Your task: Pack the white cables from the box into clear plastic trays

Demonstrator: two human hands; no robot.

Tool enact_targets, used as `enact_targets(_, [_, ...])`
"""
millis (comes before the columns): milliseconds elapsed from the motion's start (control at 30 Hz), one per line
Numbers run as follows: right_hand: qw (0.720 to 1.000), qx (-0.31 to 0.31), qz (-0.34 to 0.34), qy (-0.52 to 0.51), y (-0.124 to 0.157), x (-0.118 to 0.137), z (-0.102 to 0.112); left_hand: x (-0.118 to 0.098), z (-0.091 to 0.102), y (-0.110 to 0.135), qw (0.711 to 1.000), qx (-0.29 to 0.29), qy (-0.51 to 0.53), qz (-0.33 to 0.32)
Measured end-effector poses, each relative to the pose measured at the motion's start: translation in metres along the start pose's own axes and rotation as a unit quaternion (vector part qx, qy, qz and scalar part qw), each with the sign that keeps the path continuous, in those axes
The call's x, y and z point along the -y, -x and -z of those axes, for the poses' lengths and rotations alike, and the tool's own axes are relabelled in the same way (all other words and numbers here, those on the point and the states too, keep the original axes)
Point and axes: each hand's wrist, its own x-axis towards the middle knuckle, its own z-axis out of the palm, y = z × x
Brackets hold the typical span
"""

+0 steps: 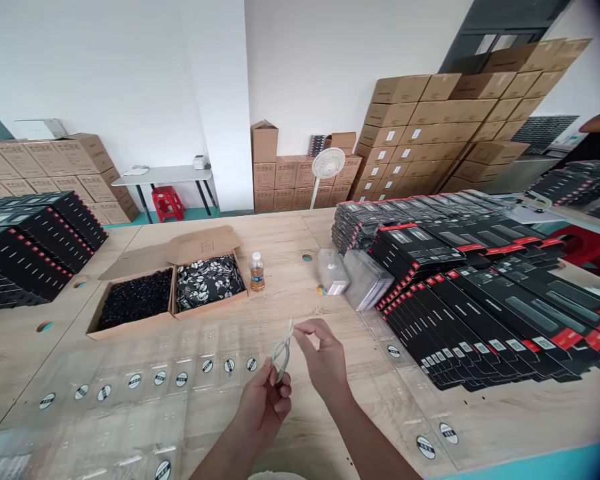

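In front of me, over the wooden table (300,413), a short pale grey looped cord (282,355) is held between both hands. My left hand (264,405) has its fingers curled round the lower end of the loop. Thumb and forefinger of my right hand (326,361) pinch its upper end, where a small whitish tip sticks up. On the left lie flat clear plastic pieces (215,340) in rows, many with a round black-and-white label (207,366). More such labelled clear pieces (400,380) lie to the right of my right hand.
Open cartons with small black parts (137,299) and patterned black-and-white packets (210,283) stand beyond my left hand, beside a drink bottle (257,273). Clear cases (367,280) and stacked black boxes (460,327) fill the right; more black boxes (35,247) stand far left.
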Motion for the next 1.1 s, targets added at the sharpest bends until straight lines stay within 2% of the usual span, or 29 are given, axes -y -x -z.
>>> enact_targets(33, [0.996,-0.004,-0.07,-0.061,0.002,-0.005,-0.003,0.001,-0.001,0.001,1.0,0.025,0.016,-0.003])
enact_targets(67, [0.983,0.021,-0.137,-0.123,0.006,-0.01,-0.008,0.002,-0.002,0.003,0.999,0.043,0.024,-0.001])
enact_targets(167, [0.904,0.152,-0.289,-0.274,0.02,-0.028,-0.02,0.004,0.003,0.004,0.998,0.044,-0.015,0.029])
enact_targets(200, [0.886,0.155,-0.315,-0.302,0.023,-0.034,-0.024,0.004,0.008,0.003,0.997,0.034,-0.047,0.041])
enact_targets(233, [0.88,0.133,-0.33,-0.314,0.025,-0.042,-0.026,0.003,0.017,0.002,0.995,0.017,-0.092,0.045])
enact_targets(300, [0.893,0.075,-0.342,-0.284,0.025,-0.059,-0.029,0.0,0.04,-0.001,0.97,-0.045,-0.238,0.015])
enact_targets(333, [0.9,0.065,-0.348,-0.254,0.025,-0.069,-0.03,-0.003,0.053,-0.004,0.935,-0.091,-0.343,-0.027])
enact_targets(367, [0.904,0.073,-0.359,-0.22,0.024,-0.078,-0.03,-0.006,0.067,-0.007,0.868,-0.137,-0.471,-0.074])
enact_targets(433, [0.904,0.102,-0.378,-0.172,0.025,-0.096,-0.032,-0.012,0.089,-0.016,0.674,-0.169,-0.698,-0.175])
enact_targets(467, [0.902,0.113,-0.385,-0.159,0.027,-0.104,-0.033,-0.015,0.097,-0.021,0.58,-0.173,-0.771,-0.198])
enact_targets(500, [0.901,0.117,-0.39,-0.151,0.03,-0.11,-0.035,-0.018,0.102,-0.027,0.515,-0.169,-0.814,-0.21])
enact_targets(533, [0.901,0.118,-0.393,-0.14,0.033,-0.115,-0.037,-0.02,0.105,-0.033,0.475,-0.163,-0.838,-0.213])
enact_targets(567, [0.902,0.118,-0.395,-0.128,0.036,-0.118,-0.04,-0.021,0.106,-0.038,0.457,-0.155,-0.85,-0.212])
enact_targets(733, [0.913,0.105,-0.386,-0.079,0.043,-0.123,-0.045,-0.017,0.091,-0.051,0.45,-0.09,-0.86,-0.222])
enact_targets(833, [0.921,0.111,-0.367,-0.068,0.04,-0.118,-0.043,-0.008,0.078,-0.042,0.443,-0.053,-0.862,-0.24])
enact_targets(900, [0.924,0.123,-0.355,-0.07,0.037,-0.112,-0.04,-0.005,0.07,-0.032,0.458,-0.026,-0.847,-0.269])
enact_targets(933, [0.925,0.128,-0.35,-0.073,0.035,-0.108,-0.038,-0.004,0.065,-0.027,0.477,-0.011,-0.83,-0.289])
enact_targets(1000, [0.927,0.137,-0.339,-0.081,0.032,-0.098,-0.031,-0.006,0.056,-0.017,0.542,-0.007,-0.767,-0.343])
enact_targets(1067, [0.93,0.14,-0.328,-0.089,0.029,-0.088,-0.022,-0.013,0.047,-0.011,0.636,-0.077,-0.659,-0.394])
enact_targets(1100, [0.932,0.141,-0.323,-0.091,0.028,-0.082,-0.018,-0.018,0.042,-0.011,0.696,-0.129,-0.583,-0.398])
